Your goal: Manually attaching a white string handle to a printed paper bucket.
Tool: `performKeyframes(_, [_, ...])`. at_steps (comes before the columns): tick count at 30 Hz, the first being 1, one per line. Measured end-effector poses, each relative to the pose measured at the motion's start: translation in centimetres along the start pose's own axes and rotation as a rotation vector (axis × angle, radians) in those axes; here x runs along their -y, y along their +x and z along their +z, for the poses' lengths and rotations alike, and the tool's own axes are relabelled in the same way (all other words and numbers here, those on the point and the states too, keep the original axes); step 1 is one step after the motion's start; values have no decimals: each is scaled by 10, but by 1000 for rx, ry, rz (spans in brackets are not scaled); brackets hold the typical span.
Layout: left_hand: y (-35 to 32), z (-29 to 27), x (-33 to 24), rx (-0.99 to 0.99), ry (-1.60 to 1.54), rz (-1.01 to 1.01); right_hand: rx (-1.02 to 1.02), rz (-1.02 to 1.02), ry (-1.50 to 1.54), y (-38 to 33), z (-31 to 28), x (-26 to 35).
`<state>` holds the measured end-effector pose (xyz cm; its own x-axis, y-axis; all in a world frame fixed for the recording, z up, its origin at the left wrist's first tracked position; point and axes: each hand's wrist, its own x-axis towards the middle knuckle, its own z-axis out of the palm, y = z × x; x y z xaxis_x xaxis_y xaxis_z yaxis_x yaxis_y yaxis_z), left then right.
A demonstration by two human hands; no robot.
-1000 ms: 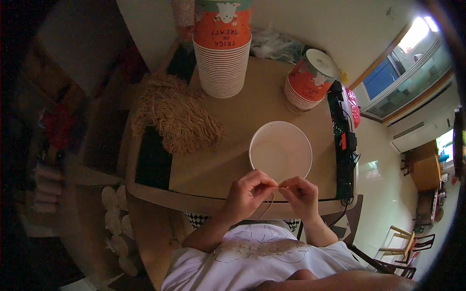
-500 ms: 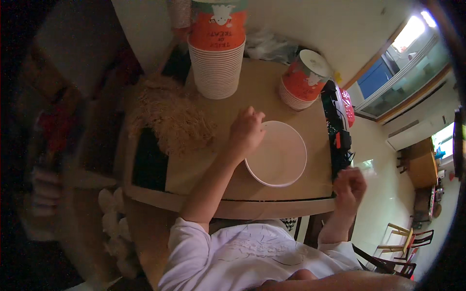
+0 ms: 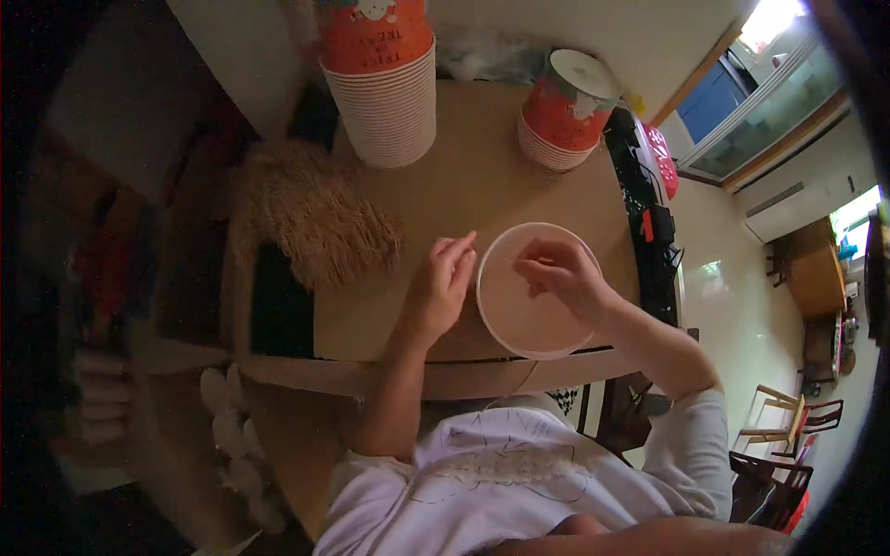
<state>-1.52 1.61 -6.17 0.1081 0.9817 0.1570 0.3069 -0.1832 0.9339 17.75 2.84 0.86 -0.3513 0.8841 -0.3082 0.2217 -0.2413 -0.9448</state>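
A white round tub [image 3: 530, 335] stands with its open top toward me near the table's front edge. My right hand [image 3: 562, 276] reaches over its mouth, fingers curled together in a pinch; whatever they hold is too small to make out. Just outside the tub's left rim is my left hand [image 3: 443, 285], its thumb and fingertips drawn close together and pointing away from me. Anything between them is hidden. Farther left lies a bundle of brown cords [image 3: 320, 213], apart from both hands.
A tall stack of paper tubs [image 3: 389, 111] with an orange printed band stands at the back left of the table [image 3: 482, 167]. A shorter stack [image 3: 567, 111] is at the back right. Along the right edge lie a black and orange item [image 3: 658, 225] and a red patterned box [image 3: 660, 159].
My right hand has swung in from right of the table to over the tub's mouth. My left hand has drawn back slightly from the rim. The whole view has shifted.
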Motion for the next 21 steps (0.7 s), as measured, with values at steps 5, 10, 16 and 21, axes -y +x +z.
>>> performKeyframes(5, [6, -4, -6, 90, -142, -22, 29, 113, 146, 18, 1, -23])
performKeyframes(10, [9, 2, 3, 70, -226, 17, 51, 123, 118, 25, 3, -26])
performKeyframes(16, [11, 0, -5, 77, -203, 9, 53, 120, 199, 29, 2, -30])
performKeyframes(21, [11, 1, -6, 79, -197, 2, 36, 115, 158, 30, 3, -30])
